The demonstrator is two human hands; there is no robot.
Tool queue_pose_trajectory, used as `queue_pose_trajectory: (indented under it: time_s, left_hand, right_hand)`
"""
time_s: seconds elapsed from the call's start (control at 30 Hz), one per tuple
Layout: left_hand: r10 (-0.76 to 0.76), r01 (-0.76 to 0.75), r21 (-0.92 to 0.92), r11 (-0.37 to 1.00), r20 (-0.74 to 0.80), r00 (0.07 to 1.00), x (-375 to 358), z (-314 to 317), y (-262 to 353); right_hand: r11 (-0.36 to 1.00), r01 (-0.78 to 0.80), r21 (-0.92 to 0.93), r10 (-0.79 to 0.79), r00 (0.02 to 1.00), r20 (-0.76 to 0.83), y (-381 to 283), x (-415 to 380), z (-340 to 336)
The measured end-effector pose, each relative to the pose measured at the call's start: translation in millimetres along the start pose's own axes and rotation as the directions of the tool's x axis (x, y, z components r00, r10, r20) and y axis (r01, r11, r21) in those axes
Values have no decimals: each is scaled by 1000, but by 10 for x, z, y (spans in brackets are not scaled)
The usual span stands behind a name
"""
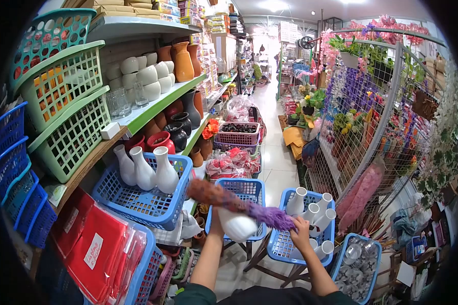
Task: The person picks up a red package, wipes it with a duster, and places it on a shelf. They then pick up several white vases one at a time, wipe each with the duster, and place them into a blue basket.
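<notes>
Setting: shop aisle, shelves at left of frame.
White vase (237, 225): lower centre, left hand (216, 216) fingers clamped on it.
Purple duster (239, 203): across vase, right hand (301, 231) fingers closed around it.
Blue basket (249, 190): just behind the vase.

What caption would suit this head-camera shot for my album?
In a crowded shop aisle, the left hand holds a white vase while the right hand brushes it with a purple duster.

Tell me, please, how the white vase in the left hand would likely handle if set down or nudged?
The white vase looks glazed, so probably slippery and breakable. Its round belly suggests it may roll if laid down. The left hand grips it from the side.
</notes>
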State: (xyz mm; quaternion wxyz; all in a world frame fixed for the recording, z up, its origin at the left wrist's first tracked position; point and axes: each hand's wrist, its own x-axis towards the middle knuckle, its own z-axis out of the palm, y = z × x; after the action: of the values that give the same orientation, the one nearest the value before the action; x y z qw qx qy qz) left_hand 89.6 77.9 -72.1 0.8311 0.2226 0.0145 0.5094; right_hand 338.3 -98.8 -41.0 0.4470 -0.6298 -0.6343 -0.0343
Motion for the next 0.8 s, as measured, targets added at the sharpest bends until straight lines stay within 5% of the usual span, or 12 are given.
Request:
queue_pose_trajectory:
  time_s: [0.03,0.1,0.13,0.23,0.27,0.3,0.5,0.57,0.63,0.7,0.77,0.8]
  left_hand:
    - [-18,67,-640,765,83,996,-102,-36,23]
    - [46,11,-267,964,209,977,39,-253,298]
    - [103,-112,-243,964,-49,993,-225,521,310]
    - [-108,148,-213,966,190,976,55,167,284]
    - [-22,20,25,999,80,997,-18,414,189]
    - [-90,104,-154,983,94,991,93,236,-15]
    - [-71,90,177,980,-113,991,149,372,-307]
    - [23,-2,171,985,-118,993,172,368,-279]
    - [-107,105,-67,992,-19,994,103,514,-121]
    - [-24,24,-5,1000,-205,978,112,423,-49]
    - [-103,192,-322,927,273,956,201,-357,-53]
    - [-168,201,-491,848,111,980,41,83,63]
  right_hand:
    - [998,48,30,-49,998,29,3,-30,-81]
    - [995,91,39,-93,994,48,17,-10,-199]
    - [993,121,-1,-120,989,85,41,8,-233]
    - [987,143,-68,-134,983,125,25,107,-221]
    - [991,116,-66,-111,990,83,-37,182,-172]
    - [994,90,-64,-87,995,40,-87,258,-120]
    - [990,-9,-141,-6,995,-102,-48,493,227]
    - [992,-35,-123,24,995,-92,-91,457,207]
    - [992,-14,-125,5,998,-67,-40,366,163]
    - [995,71,-71,-70,997,17,10,259,79]
    - [999,47,-21,-45,997,66,103,155,-8]
    - [998,61,12,-62,994,93,159,96,-42]
